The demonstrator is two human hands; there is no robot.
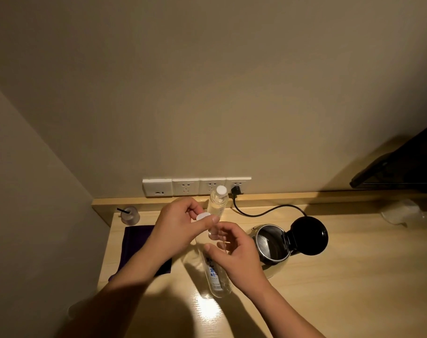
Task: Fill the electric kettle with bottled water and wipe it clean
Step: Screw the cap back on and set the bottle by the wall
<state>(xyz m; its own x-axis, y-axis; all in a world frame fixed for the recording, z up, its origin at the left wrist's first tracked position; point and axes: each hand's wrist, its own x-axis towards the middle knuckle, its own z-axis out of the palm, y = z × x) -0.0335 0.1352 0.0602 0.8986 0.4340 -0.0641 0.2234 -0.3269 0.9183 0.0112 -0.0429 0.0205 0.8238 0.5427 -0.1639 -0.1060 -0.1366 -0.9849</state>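
A clear water bottle (215,276) with a blue-printed label stands on the wooden desk (329,289), its neck open. My right hand (234,252) grips its upper part. Just above the neck, my left hand (180,228) pinches the white cap (202,216) between thumb and fingers. The steel electric kettle (271,247) stands to the right of the bottle, its black lid (309,236) flipped open and the inside showing. A dark purple cloth (136,242) lies flat on the desk, partly under my left forearm.
A second capped bottle (217,203) stands behind my hands near the wall sockets (195,186). A black cord (261,212) runs from a plug to the kettle. A glass with a black straw (129,214) sits back left. Crumpled clear plastic (400,212) lies back right under a dark screen.
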